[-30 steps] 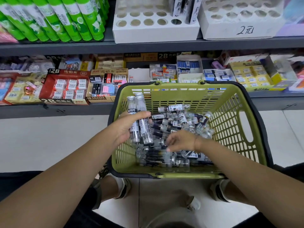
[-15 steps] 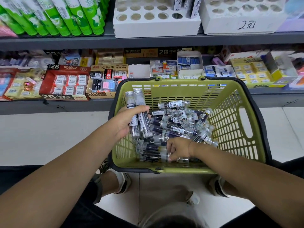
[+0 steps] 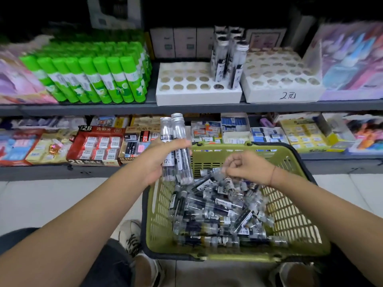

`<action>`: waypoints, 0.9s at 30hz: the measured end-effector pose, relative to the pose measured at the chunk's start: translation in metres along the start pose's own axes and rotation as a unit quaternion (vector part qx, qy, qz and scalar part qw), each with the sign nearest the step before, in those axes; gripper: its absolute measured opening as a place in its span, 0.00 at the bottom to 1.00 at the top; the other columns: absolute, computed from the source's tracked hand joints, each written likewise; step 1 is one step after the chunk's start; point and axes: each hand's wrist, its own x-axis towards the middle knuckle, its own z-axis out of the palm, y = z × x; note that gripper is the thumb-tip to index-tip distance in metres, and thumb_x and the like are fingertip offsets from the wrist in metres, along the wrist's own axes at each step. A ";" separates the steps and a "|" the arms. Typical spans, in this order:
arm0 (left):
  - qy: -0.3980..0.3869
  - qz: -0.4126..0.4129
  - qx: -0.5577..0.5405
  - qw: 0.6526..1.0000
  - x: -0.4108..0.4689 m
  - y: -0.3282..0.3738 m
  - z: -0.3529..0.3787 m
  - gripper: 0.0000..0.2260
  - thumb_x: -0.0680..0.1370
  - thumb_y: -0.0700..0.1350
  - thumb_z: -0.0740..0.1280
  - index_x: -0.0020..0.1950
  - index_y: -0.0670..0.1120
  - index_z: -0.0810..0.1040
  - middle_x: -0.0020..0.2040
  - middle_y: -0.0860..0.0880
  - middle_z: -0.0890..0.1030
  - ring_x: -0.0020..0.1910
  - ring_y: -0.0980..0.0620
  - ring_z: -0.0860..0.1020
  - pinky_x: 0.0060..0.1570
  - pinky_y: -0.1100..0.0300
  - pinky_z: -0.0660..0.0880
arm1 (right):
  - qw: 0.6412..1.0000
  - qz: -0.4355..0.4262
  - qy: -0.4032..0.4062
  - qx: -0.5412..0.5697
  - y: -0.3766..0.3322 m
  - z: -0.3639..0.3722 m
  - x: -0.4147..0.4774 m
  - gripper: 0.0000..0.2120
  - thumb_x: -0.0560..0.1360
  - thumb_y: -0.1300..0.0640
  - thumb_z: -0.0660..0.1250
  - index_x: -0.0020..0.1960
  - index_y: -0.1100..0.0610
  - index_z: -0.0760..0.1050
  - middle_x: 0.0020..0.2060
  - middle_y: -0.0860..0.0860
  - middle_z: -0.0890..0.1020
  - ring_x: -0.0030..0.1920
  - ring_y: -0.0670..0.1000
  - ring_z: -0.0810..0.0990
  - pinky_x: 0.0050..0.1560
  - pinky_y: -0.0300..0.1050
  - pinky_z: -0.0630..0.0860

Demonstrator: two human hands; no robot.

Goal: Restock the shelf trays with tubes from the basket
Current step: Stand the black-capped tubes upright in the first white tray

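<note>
My left hand point(image 3: 159, 160) is closed around two clear tubes point(image 3: 176, 150), caps up, at ten o'clock of the basket point(image 3: 290, 243). My right hand point(image 3: 246, 166) is curled over the pile of loose tubes point(image 3: 217, 212); I cannot tell whether its fingers have one. The white tray point(image 3: 199, 94) waits at twelve o'clock, mostly empty holes. The pair could slide against each other in my grip on the way up, or clip the standing tubes point(image 3: 228, 56).

We've got L hand point(image 3: 159, 162) up, fingers point(image 3: 178, 144) wrapped tight; R hand point(image 3: 246, 166) nearby to its right, fingers curled in a loose fist.
</note>
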 end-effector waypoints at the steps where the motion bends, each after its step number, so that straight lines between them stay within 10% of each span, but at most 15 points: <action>1: -0.001 0.018 0.002 1.000 -0.004 0.012 0.003 0.54 0.48 0.62 0.84 0.71 0.49 0.71 0.71 0.44 0.72 0.71 0.43 0.70 0.67 0.36 0.66 | 1.000 -0.020 0.011 0.001 -0.013 -0.013 -0.001 0.07 0.73 0.57 0.70 0.45 0.61 0.77 0.31 0.59 0.80 0.30 0.48 0.80 0.35 0.40 0.79; 7: 0.003 0.138 0.055 0.989 -0.017 0.059 0.011 0.42 0.50 0.61 0.82 0.61 0.51 0.78 0.59 0.50 0.82 0.64 0.47 0.76 0.69 0.42 0.66 | 0.990 -0.113 0.082 0.012 -0.086 -0.077 -0.004 0.04 0.73 0.62 0.69 0.44 0.63 0.75 0.38 0.74 0.76 0.33 0.52 0.82 0.40 0.47 0.82; 11: 0.033 0.170 0.054 0.983 -0.006 0.071 0.013 0.41 0.51 0.59 0.81 0.62 0.51 0.77 0.56 0.49 0.84 0.60 0.48 0.79 0.69 0.45 0.67 | 0.974 -0.165 0.152 0.006 -0.119 -0.110 0.002 0.05 0.74 0.64 0.67 0.45 0.58 0.71 0.36 0.59 0.75 0.31 0.54 0.81 0.28 0.43 0.79; 15: 0.041 0.177 0.061 0.981 0.006 0.077 0.011 0.30 0.58 0.53 0.80 0.59 0.50 0.78 0.51 0.49 0.85 0.56 0.50 0.81 0.66 0.48 0.70 | 0.933 -0.226 0.263 -0.094 -0.135 -0.135 0.025 0.07 0.74 0.61 0.68 0.46 0.51 0.72 0.34 0.48 0.74 0.33 0.49 0.74 0.37 0.42 0.73; 27: 0.067 0.191 0.058 0.978 0.023 0.088 0.005 0.15 0.70 0.43 0.76 0.55 0.50 0.78 0.50 0.50 0.85 0.49 0.59 0.81 0.43 0.71 0.70 | 0.875 -0.212 0.308 -0.309 -0.164 -0.162 0.054 0.13 0.75 0.49 0.66 0.54 0.56 0.77 0.40 0.49 0.77 0.41 0.49 0.75 0.41 0.36 0.67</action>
